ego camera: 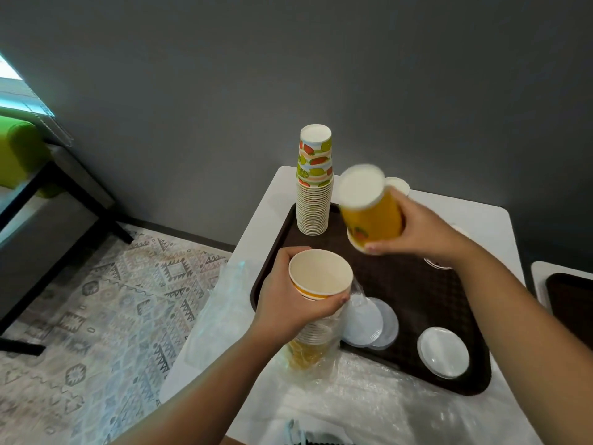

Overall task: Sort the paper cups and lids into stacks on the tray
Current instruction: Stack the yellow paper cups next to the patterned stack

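- While the right hand [420,232] has its grip clamped around a yellow cup [372,216], bottom up, this cup hangs above the tray [401,284], just right of the tall stack [314,194] standing on it.
- It is better to lower the cup straight, mouth down, so a new stack starts flat beside the tall stack.
- The left hand [288,300] grips the sleeve of cups [317,303] at the tray's near-left edge; it should hold firm.
- Lids [442,351] lie on the tray, well apart from the tall stack.
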`<move>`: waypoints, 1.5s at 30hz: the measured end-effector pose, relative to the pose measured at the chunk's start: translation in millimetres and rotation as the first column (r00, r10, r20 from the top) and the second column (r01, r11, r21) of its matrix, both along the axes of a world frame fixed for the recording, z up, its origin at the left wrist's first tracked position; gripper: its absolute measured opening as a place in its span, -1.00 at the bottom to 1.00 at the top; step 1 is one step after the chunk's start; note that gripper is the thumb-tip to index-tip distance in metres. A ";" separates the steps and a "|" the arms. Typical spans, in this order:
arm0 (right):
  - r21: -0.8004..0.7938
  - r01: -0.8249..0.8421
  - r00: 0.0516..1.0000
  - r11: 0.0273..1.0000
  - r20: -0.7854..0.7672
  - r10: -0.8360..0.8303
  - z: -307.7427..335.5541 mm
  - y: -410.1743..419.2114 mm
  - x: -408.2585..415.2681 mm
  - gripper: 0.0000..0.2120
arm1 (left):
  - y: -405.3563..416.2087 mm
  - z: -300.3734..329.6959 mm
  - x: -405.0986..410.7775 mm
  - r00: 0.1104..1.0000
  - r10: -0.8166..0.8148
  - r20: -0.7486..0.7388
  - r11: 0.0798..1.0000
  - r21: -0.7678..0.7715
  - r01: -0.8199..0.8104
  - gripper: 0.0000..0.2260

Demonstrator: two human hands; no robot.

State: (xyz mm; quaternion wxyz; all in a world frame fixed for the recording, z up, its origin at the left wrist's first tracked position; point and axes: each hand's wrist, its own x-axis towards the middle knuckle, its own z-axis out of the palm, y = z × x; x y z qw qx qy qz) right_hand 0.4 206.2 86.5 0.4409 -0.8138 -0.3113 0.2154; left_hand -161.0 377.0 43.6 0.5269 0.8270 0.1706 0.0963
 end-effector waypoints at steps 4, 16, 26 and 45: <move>0.268 0.378 0.925 0.886 -0.130 -0.356 -14.6 7.7 35.4 -0.16 | 0.1 -1.0 2.6 1.000 -0.003 -0.021 1.000 0.015 0.003 -0.34; 0.264 0.591 0.807 0.762 -0.191 -0.559 -73.2 10.8 66.5 -0.20 | 1.3 -3.3 9.4 1.000 -0.005 -0.030 0.998 0.060 0.007 -0.35; 0.121 0.468 0.866 0.875 0.134 -0.482 -74.5 17.3 67.4 -0.44 | -1.7 -0.9 8.2 1.000 -0.002 -0.031 1.000 0.030 0.003 -0.28; -0.345 -0.345 0.874 0.873 0.221 0.433 11.8 34.4 -58.0 -0.22 | -5.9 5.1 -1.2 0.994 -0.102 -0.031 0.995 -0.001 0.102 -0.13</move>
